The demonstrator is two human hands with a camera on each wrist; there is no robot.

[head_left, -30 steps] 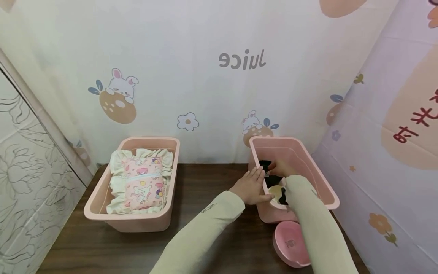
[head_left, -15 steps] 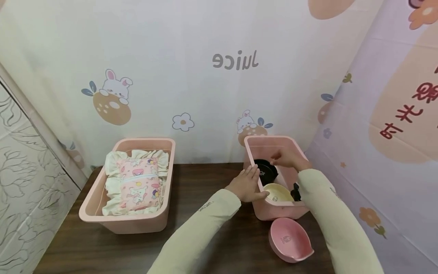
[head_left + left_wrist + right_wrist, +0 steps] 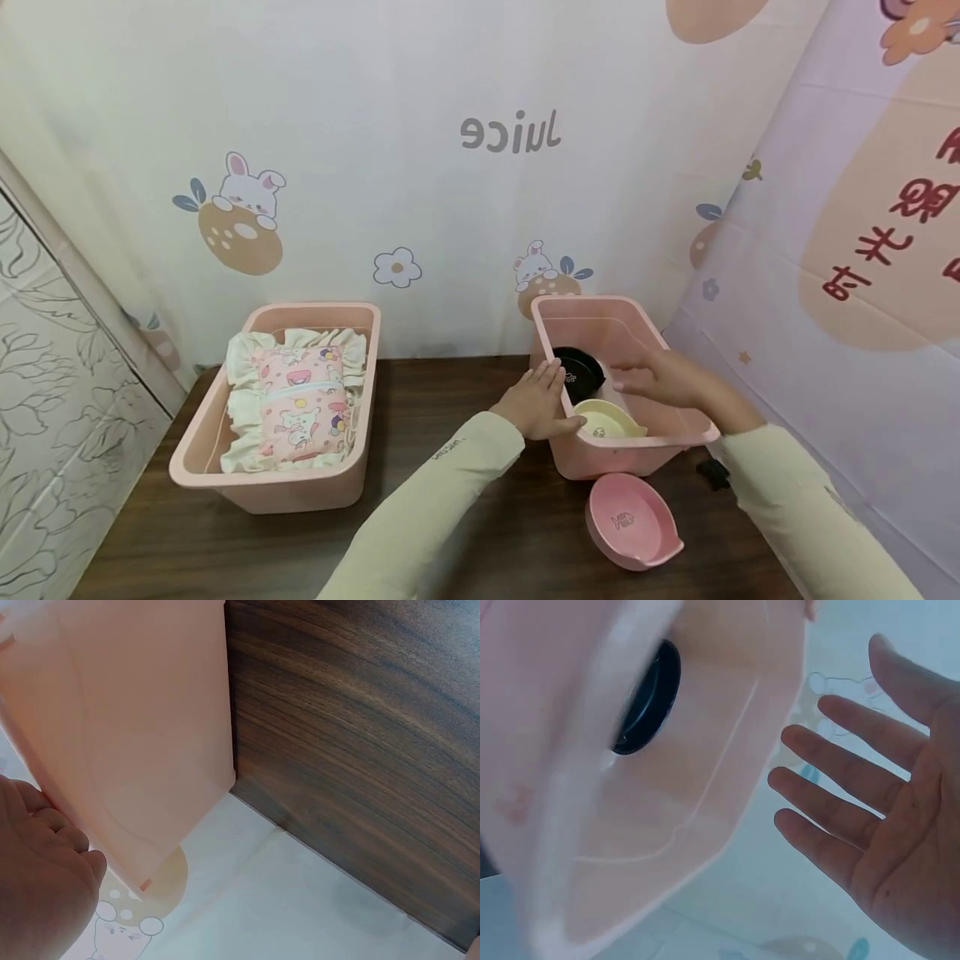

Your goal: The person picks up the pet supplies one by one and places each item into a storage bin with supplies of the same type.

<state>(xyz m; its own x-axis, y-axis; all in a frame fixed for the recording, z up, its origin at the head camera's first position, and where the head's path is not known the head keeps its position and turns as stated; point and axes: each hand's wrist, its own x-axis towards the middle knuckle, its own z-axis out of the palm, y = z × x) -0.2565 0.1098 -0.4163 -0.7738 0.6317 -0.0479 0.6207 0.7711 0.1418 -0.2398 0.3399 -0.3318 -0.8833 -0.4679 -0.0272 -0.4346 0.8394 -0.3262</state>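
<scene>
My left hand [image 3: 534, 404] lies on the left rim of the right-hand pink bin [image 3: 558, 454], fingers extended over the edge and thumb towards the near corner. In the left wrist view, its fingers [image 3: 56, 825] rest along the bin's rim. Over the inside of that bin is my right hand [image 3: 663, 379], holding nothing; the right wrist view shows its fingers [image 3: 840, 761] spread. A round black dish [image 3: 581, 375] sits inside against the left wall, partly behind my left fingers. Nearer the front of the bin lies a pale yellow dish [image 3: 611, 419] with a small spout.
On the brown wooden table [image 3: 450, 467], a pink dish [image 3: 633, 521] with a printed fish stands in front of the right bin. Another pink bin [image 3: 270, 492] at the left holds a pink patterned bundle [image 3: 303, 404] with cream ruffles. Printed curtains [image 3: 435, 200] hang behind.
My right hand has let go of the black dish, moved right of it and opened out. Both dishes in the bin are now more exposed. My left hand stays on the rim.
</scene>
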